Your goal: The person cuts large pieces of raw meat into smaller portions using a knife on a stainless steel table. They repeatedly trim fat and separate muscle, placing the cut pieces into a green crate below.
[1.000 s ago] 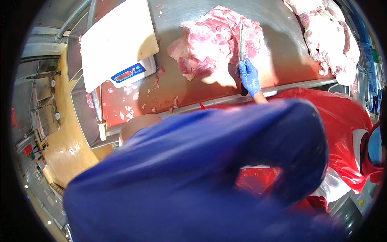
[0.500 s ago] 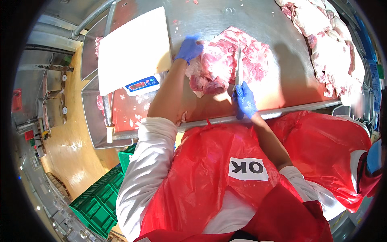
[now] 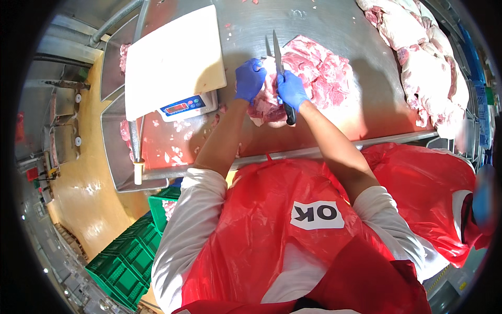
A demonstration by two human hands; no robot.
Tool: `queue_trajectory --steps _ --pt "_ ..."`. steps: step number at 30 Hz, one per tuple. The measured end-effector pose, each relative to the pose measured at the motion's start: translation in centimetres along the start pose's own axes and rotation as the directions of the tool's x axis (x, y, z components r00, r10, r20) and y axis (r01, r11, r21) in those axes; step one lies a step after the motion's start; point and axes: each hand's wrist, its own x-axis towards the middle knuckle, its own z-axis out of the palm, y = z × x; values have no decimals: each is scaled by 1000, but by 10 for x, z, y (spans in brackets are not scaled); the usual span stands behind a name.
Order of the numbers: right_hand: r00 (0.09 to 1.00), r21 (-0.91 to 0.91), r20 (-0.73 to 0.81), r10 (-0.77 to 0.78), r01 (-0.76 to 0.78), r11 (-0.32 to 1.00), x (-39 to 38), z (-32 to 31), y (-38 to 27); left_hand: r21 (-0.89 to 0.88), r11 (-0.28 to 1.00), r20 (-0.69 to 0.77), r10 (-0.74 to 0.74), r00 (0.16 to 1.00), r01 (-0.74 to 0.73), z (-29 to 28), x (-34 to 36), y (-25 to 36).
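Step in hand, judged: trimming meat. Meat [image 3: 308, 78] lies on steel surface [image 3: 324, 23], right of scale [image 3: 183, 106]. Left hand [image 3: 249, 78], blue-gloved, fingers curled over meat's left edge, pinning it. Right hand [image 3: 291, 90] closed round black handle of knife [image 3: 280, 68]; blade points away, lying across meat between hands. Next move calls for steady hold and keeping left fingers clear of edge. More cuts [image 3: 429, 68] far right, well apart.

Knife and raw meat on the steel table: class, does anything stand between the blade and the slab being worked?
Nothing visible does. The right hand grips the knife directly over the meat slab, and the left hand holds the slab's left edge, beside the blade.
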Motion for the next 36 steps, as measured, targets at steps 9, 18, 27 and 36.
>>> queue_trajectory --steps 9,18,27,36 --pt "971 -116 229 -68 97 988 -79 -7 12 -144 989 -77 -56 995 45 -3 -5 -7" --pt "865 -282 474 166 -29 959 -61 -14 -40 -233 954 -13 -198 980 189 -14 -8 -20" --pt "949 -298 312 -46 143 944 -118 -77 -13 -294 951 -222 -170 960 100 14 -31 -27" --pt "926 -138 371 73 -23 990 -62 -2 -10 -368 913 -71 -217 974 176 7 -35 -39"
